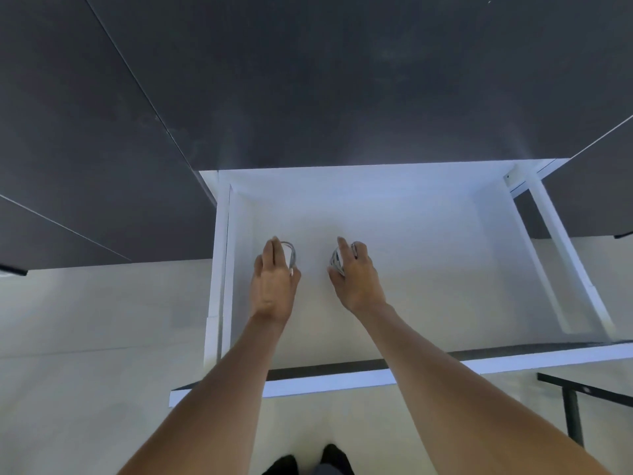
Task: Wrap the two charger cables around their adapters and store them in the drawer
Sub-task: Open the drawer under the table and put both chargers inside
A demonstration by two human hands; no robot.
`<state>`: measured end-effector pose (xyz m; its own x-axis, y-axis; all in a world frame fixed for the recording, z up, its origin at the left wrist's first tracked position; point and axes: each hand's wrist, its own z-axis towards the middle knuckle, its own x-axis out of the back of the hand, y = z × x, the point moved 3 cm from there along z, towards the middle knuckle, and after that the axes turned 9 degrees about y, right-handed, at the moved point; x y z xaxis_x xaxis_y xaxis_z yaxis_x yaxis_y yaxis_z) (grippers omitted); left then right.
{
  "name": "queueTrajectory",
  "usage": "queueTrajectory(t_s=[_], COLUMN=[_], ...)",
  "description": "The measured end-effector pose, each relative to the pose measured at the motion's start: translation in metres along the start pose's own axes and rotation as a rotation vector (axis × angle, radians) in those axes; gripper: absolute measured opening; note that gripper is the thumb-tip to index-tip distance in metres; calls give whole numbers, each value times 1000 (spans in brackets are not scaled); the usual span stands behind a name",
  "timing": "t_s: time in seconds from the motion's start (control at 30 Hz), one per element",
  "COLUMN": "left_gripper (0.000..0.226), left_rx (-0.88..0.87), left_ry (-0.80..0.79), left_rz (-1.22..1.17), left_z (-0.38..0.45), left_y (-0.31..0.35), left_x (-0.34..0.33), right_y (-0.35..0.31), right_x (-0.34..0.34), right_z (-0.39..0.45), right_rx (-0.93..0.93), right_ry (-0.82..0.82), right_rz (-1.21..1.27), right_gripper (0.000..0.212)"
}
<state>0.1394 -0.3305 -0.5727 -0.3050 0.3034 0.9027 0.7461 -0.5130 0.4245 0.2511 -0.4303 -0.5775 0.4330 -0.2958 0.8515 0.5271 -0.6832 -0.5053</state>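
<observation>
A white drawer (428, 255) stands pulled out below a dark grey countertop. Both my arms reach down into it. My left hand (274, 282) is closed over one charger with its grey-white cable wound in loops (291, 253), low over the drawer floor at centre left. My right hand (356, 279) grips the second wrapped charger (335, 260), a little to the right of the first. The adapters themselves are mostly hidden under my fingers. Whether the bundles touch the drawer floor I cannot tell.
The dark countertop (308, 80) overhangs the drawer's back. The drawer's front panel (342, 378) lies under my forearms. A black metal frame (575, 406) stands at the lower right on the pale floor. My shoes (308, 461) show at the bottom.
</observation>
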Motion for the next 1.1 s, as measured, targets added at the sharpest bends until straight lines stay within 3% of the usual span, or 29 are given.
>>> queueTrajectory(t_s=[0.17, 0.67, 1.1], left_gripper=[73, 86, 97], left_rx=[-43, 3, -24], left_ry=[-20, -106, -173], left_rz=[36, -183, -41], left_z=[2, -15, -24], left_y=[-8, -5, -1], left_x=[-14, -24, -11], right_y=[-5, -2, 1], right_x=[-19, -29, 1], right_z=[6, -11, -27], right_rx=[34, 15, -2], right_ry=[46, -28, -58], right_rz=[72, 12, -110], right_gripper=[58, 75, 61])
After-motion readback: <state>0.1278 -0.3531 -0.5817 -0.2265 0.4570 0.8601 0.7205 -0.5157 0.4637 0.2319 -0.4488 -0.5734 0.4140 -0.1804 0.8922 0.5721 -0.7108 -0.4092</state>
